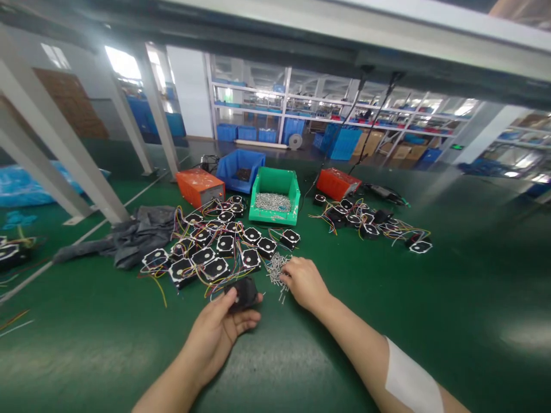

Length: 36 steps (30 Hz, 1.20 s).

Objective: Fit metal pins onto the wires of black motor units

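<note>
My left hand (217, 330) is closed around a small black motor part (243, 293), held just above the green table (301, 355). My right hand (303, 281) rests knuckles up on the table, its fingertips curled into a small heap of silver screws (274, 267). What the fingertips pinch, if anything, is hidden. Just beyond both hands lies a cluster of several black square motors (215, 246) with white faces and coloured wires.
A green bin of screws (275, 198) stands behind the motors, with a blue bin (239, 170) and an orange box (200, 186) to its left. A red box (338, 182) and a second motor group (374, 225) lie right. Grey cloth (138, 232) lies left.
</note>
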{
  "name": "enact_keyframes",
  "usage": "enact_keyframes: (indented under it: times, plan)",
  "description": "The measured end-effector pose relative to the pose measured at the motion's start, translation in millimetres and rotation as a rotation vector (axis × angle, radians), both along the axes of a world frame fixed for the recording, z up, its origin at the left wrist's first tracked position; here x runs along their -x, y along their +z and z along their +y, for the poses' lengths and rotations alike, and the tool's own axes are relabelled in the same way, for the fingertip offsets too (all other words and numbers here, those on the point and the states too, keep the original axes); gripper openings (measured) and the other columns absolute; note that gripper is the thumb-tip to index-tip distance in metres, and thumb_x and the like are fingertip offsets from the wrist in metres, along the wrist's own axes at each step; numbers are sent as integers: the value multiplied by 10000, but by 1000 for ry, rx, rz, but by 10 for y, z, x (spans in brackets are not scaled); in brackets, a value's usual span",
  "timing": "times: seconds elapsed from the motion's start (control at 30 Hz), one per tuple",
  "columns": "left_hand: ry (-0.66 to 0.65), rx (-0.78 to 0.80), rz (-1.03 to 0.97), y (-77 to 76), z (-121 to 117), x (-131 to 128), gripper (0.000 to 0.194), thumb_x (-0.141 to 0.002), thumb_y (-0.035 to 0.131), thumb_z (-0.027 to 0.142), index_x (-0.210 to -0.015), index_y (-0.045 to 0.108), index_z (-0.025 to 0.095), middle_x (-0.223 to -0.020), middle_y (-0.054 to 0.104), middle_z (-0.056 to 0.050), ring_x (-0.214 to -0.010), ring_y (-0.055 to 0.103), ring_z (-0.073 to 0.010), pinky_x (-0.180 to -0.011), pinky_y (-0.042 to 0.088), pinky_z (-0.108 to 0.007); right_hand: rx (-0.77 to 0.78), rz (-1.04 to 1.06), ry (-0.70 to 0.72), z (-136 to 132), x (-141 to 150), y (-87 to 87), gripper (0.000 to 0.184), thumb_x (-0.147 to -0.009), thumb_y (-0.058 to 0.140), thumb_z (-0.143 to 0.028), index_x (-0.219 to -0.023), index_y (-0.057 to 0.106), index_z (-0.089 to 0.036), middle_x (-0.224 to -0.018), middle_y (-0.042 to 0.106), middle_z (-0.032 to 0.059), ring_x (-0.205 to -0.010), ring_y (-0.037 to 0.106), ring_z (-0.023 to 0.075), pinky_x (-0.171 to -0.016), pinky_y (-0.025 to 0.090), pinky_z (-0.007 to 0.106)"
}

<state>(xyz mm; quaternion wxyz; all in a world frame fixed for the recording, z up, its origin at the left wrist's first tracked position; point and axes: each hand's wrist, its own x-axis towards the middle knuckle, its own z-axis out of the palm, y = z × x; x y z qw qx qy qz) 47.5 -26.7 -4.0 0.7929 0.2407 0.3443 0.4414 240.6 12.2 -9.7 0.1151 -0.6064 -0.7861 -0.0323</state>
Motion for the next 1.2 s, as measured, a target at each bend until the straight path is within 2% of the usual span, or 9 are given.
enact_keyframes:
  times: [0.1,0.37,0.63,0.7,0.8,0.9,1.03,1.2]
  plan:
    - [-21,-1,-1,-5,-7,4,275,-753,486,307,-899,549,83,-873,638,-148,-611,603,-169,-607,457,-300,-9,-33,28,-1,-2,-6,85,-761,531,-247,-711,554,-183,-756,549,24,-743,474,157,-650,289,265]
    - [-66,-30,-1,-35,-24,5,295,-737,504,334,-894,558,90,-818,635,-134,-633,602,-184,-623,446,-316,7,-2,-22,4,12,18,128,-807,448,-206,-706,515,-167,-749,523,26,-719,464,141,-625,289,244]
    - [-63,-55,26,-50,-41,-22,304,-741,494,354,-906,541,104,-887,619,-144,-696,602,-204,-657,437,-336,-21,-13,9,-37,26,87,134,-795,453,-196,-681,521,-173,-740,509,30,-725,447,155,-647,284,274]
    - [-63,-57,31,-49,-45,-26,310,-738,495,360,-905,541,103,-886,619,-144,-699,602,-205,-657,436,-337,-76,52,35,-73,57,122,149,-809,422,-190,-694,513,-169,-742,506,34,-726,442,155,-663,290,282]
    - [-58,-64,30,-48,-51,-32,319,-731,503,370,-907,543,107,-882,620,-141,-698,602,-205,-651,435,-335,-161,286,135,-173,157,209,166,-833,361,-187,-737,495,-162,-757,504,38,-752,442,145,-693,311,277]
    - [-61,-81,22,-49,-59,-45,318,-728,509,367,-923,537,117,-859,623,-126,-699,601,-206,-653,433,-337,-146,429,263,-306,313,284,182,-840,340,-200,-730,481,-163,-738,499,32,-749,439,136,-703,325,274]
    - [-89,-117,18,-51,-69,-62,284,-733,505,361,-890,538,126,-802,626,-102,-709,599,-203,-663,430,-329,-76,345,288,-417,490,295,224,-840,326,-215,-686,481,-161,-717,480,35,-728,424,144,-690,320,289]
    - [-89,-148,12,-60,-72,-62,240,-754,484,338,-867,528,131,-840,622,-97,-747,595,-198,-697,431,-339,-100,294,253,-421,563,235,237,-834,336,-226,-671,491,-152,-709,470,46,-716,417,151,-681,317,295]
